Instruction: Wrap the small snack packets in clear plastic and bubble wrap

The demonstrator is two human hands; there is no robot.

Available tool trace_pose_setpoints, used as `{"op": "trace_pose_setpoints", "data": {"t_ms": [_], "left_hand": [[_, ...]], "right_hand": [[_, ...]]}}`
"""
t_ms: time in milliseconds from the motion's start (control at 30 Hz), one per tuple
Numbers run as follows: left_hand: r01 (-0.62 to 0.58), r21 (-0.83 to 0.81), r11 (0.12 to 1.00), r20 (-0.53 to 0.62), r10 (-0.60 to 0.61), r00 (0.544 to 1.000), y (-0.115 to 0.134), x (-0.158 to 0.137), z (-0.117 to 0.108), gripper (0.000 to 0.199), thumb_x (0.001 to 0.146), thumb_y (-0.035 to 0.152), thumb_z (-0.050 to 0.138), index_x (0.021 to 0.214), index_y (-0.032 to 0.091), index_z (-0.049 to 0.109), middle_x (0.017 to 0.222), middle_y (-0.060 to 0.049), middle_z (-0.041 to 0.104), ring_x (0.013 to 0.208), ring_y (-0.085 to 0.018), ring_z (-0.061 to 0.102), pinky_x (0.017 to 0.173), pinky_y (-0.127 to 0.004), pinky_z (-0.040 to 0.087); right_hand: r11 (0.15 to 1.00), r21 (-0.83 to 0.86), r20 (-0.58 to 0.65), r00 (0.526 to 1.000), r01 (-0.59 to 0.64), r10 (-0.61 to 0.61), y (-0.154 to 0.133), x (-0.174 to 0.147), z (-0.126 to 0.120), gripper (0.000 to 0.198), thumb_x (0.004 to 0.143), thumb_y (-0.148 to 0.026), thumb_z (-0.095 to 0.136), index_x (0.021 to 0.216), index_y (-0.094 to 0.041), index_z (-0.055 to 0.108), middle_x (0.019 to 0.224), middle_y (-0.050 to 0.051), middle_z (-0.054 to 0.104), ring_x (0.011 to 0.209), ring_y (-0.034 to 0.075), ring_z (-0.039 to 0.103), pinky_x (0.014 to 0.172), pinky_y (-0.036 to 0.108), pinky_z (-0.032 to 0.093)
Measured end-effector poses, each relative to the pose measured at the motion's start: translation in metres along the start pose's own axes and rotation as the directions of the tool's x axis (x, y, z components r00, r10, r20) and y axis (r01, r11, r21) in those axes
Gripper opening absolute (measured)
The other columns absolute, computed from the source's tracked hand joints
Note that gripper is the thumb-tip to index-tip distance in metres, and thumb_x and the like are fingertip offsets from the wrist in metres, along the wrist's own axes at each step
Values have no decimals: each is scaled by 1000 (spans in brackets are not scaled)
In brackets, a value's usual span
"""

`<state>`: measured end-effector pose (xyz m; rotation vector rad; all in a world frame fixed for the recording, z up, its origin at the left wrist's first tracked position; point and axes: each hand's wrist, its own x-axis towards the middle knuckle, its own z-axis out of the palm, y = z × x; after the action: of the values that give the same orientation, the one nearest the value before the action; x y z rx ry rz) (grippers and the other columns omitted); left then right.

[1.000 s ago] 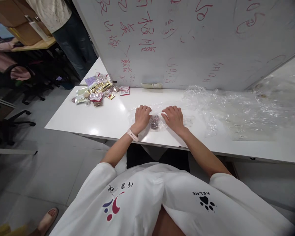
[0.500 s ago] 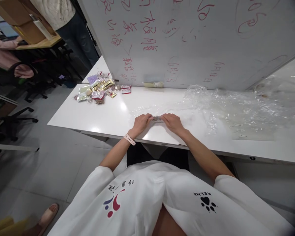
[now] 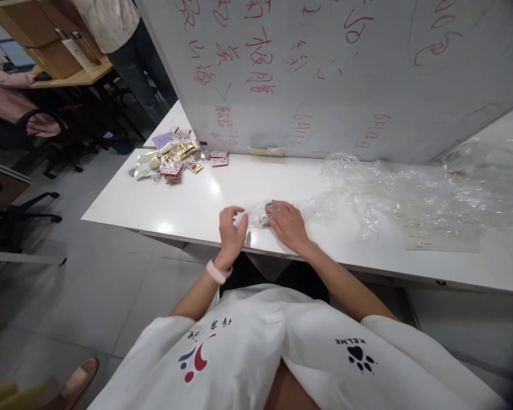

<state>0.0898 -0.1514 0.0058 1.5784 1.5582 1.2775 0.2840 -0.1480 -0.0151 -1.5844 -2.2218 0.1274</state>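
Near the front edge of a white desk (image 3: 183, 205), the right hand (image 3: 287, 223) curls closed around a small bundle (image 3: 268, 209); at left, the left hand (image 3: 233, 229) cups half-open by clear film (image 3: 253, 215), any pinch unclear. Even tension should keep wrapping snug.

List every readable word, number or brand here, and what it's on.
"KELME": on the white shirt, upside down.
"6月", twice: red handwriting on the whiteboard; day digits uncertain.
Other whiteboard handwriting and the shirt's other characters: not reliably readable.
Packets, red-edged cards, pale roll: print too small.
Wrapped item under the right hand: no legible text.
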Motion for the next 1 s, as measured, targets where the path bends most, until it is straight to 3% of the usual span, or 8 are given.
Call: {"op": "trace_pose_setpoints", "data": {"t_ms": [133, 233, 333, 500, 633, 767, 933, 1000], "left_hand": [[469, -643, 606, 33, -590, 807, 6, -53, -26, 38, 82, 22, 73, 117, 24, 60, 137, -7, 56, 125, -21, 58, 110, -34, 45], [510, -806, 299, 198, -677, 709, 11, -38, -23, 33, 80, 15, 75, 109, 20, 60, 129, -8, 61, 117, -19, 64, 107, -31, 49], [548, -811, 204, 279, -688, 670, 14, -1, -4, 20, 83, 11, 68, 101, 17, 60, 107, -8, 67, 105, -16, 68, 102, -29, 52], [471, -662, 583, 334, -333, 882, 16, 13, 45, 49, 84, 20, 69, 130, 18, 55, 131, -12, 65, 123, -22, 63, 111, -39, 46], [20, -250, 968, 524, 118, 843, 10, -8, 67, 54, 94, 31, 57, 146, 20, 47, 151, -13, 52, 145, -26, 44, 124, -50, 26], [-398, 61, 915, 592, 288, 753, -1, -17, 71, 48, 103, 32, 40, 150, 19, 42, 153, -10, 50, 149, -24, 37, 127, -52, 19], [-612, 203, 765, 610, 390, 690, -14, -19, 77, 41, 102, 19, 38, 140, 18, 52, 149, -10, 54, 147, -26, 39, 124, -56, 26], [-647, 225, 729, 604, 416, 679, -16, -19, 80, 39, 101, 17, 39, 137, 17, 54, 147, -12, 56, 146, -27, 42, 122, -57, 28]], "right_hand": [[1000, 23, 109, 994, 18, -20, 1, -27, 20, 52, 107, -37, 28, 156, -22, 37, 166, 6, 25, 151, 26, 24, 118, 45, 30], [999, 39, 115, 993, -5, 1, 4, -27, 25, 53, 107, -36, 27, 157, -25, 35, 167, 3, 22, 153, 25, 22, 120, 46, 28], [998, 57, 99, 995, -9, 3, 4, -25, 24, 51, 106, -35, 28, 156, -26, 37, 166, 4, 24, 152, 25, 24, 120, 47, 29], [996, 89, 85, 996, -27, 19, 2, -20, 25, 44, 104, -30, 37, 142, -18, 54, 154, 13, 45, 147, 29, 34, 118, 50, 32], [979, 193, 86, 995, -56, 40, 4, -23, 26, 40, 95, -18, 45, 132, -13, 62, 126, 17, 65, 122, 30, 57, 109, 51, 41], [942, 332, -193, 974, -47, 117, 13, -58, 16, 34, 98, -22, 42, 119, -19, 69, 120, 12, 68, 112, 25, 62, 99, 43, 49], [817, 155, -427, 708, -556, 562, 49, -104, -6, 35, 97, -45, 52, 105, -19, 74, 105, 14, 68, 103, 32, 58, 93, 53, 44], [790, 127, -392, 701, -600, 596, 60, -98, -8, 40, 94, -51, 54, 108, -19, 74, 112, 16, 65, 108, 35, 55, 95, 56, 42]]}}
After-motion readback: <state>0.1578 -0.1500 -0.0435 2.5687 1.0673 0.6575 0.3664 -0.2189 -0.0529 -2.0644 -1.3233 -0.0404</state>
